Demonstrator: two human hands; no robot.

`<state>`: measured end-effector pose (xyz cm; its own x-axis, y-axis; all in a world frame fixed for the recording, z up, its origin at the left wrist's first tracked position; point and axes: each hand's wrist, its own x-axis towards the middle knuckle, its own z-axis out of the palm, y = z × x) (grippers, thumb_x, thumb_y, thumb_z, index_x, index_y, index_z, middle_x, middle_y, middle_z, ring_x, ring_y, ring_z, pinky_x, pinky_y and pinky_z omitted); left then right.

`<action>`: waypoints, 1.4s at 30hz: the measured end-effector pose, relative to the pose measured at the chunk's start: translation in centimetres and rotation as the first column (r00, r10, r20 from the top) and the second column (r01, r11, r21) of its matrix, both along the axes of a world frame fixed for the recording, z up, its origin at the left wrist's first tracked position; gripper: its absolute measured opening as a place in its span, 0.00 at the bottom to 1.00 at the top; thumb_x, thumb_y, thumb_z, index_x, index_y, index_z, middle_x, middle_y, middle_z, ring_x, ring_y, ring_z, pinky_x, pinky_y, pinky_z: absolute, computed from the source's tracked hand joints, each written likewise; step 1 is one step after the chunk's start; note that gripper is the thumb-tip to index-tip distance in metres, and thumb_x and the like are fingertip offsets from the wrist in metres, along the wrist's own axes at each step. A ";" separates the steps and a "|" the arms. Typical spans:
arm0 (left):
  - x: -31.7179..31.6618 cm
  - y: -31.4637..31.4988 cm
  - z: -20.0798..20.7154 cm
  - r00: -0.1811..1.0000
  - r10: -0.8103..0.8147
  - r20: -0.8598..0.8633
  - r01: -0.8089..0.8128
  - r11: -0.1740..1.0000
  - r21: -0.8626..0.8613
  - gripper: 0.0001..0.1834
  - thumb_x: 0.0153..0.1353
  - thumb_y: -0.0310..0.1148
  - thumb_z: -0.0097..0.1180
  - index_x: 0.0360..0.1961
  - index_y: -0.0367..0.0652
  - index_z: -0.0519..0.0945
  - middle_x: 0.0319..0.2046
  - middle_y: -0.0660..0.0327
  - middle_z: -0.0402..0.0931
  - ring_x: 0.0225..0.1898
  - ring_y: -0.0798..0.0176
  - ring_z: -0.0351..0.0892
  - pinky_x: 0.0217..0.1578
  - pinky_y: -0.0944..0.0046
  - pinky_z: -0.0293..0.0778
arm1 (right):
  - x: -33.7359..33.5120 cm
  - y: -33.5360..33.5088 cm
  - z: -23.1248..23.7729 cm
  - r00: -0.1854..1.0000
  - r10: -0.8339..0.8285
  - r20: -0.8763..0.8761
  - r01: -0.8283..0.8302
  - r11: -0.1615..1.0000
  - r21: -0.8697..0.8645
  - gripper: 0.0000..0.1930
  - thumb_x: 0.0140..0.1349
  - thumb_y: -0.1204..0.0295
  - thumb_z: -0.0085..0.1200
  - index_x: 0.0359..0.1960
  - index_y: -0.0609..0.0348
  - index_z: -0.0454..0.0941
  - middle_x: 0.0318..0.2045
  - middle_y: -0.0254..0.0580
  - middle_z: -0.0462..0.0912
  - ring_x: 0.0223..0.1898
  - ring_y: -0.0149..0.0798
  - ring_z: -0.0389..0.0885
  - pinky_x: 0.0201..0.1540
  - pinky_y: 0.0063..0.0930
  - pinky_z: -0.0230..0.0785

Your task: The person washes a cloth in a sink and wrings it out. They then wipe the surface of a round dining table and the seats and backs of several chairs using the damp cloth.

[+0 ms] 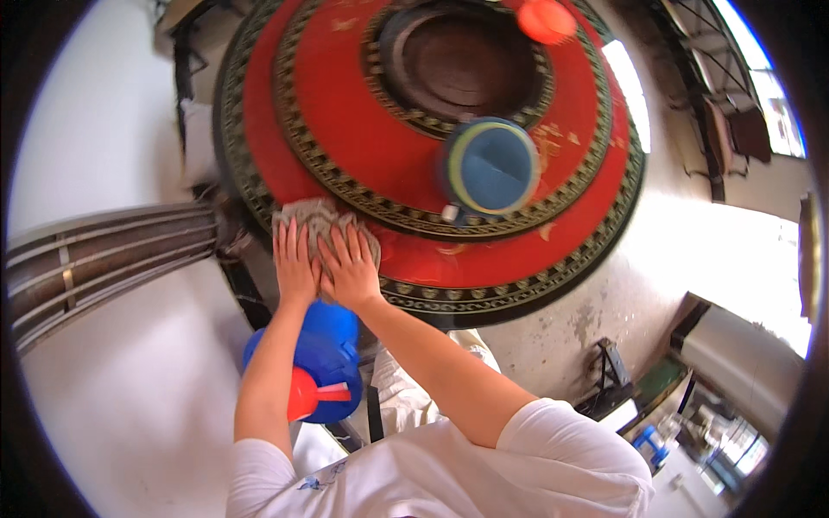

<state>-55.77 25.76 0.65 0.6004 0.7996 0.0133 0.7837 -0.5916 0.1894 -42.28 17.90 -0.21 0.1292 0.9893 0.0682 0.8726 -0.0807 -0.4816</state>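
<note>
Both hands lie side by side on a crumpled grey-brown cloth (307, 210) at the near left edge of a red round table (484, 266) with a black and gold patterned border. The fingers of my left hand (296, 263) are stretched out flat over the cloth. My right hand (349, 266) presses beside it, fingers spread and pointing away from me. Cloth shows beyond the fingertips and to the right of the right hand. On the raised red turntable (332, 112) stands a blue round container (494, 168) with a yellow-green rim, to the right of the hands.
A dark round recessed dish (458, 60) occupies the turntable's middle, with an orange-red object (547, 21) beyond it. Below my forearms stands a blue plastic container (332, 354) with a red dipper (302, 393). Pipes (129, 250) line the left wall; chairs (730, 134) are far right.
</note>
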 end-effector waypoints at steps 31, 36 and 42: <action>68.5 -21.8 -0.3 0.953 -0.234 0.191 0.238 0.971 0.001 0.28 0.69 0.41 0.44 0.69 0.50 0.68 0.75 0.55 0.53 0.75 0.42 0.49 0.73 0.40 0.44 | 68.8 -18.9 0.9 0.898 -0.424 0.118 0.421 0.905 0.055 0.31 0.69 0.48 0.46 0.71 0.42 0.65 0.76 0.50 0.52 0.77 0.53 0.45 0.77 0.50 0.34; 76.5 -17.3 -0.4 0.968 -0.165 0.190 0.174 0.984 -0.031 0.29 0.68 0.40 0.45 0.70 0.50 0.65 0.76 0.57 0.50 0.76 0.44 0.47 0.74 0.41 0.43 | 76.8 -13.5 1.1 0.921 -0.378 0.089 0.376 0.926 0.040 0.30 0.68 0.54 0.49 0.71 0.44 0.65 0.75 0.50 0.53 0.77 0.55 0.45 0.77 0.51 0.35; 84.9 -11.9 -0.4 0.974 -0.021 0.224 0.033 0.998 -0.048 0.29 0.69 0.40 0.44 0.71 0.52 0.64 0.76 0.55 0.49 0.76 0.44 0.45 0.74 0.40 0.40 | 85.5 -6.1 0.7 0.969 -0.235 0.077 0.234 0.972 0.028 0.29 0.68 0.55 0.48 0.71 0.44 0.65 0.76 0.48 0.52 0.77 0.54 0.45 0.77 0.50 0.36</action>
<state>29.16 13.87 0.21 0.6083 0.7862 0.1087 0.7021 -0.5969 0.3883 43.22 11.81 0.53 0.3511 0.9304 0.1052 0.8657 -0.2797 -0.4152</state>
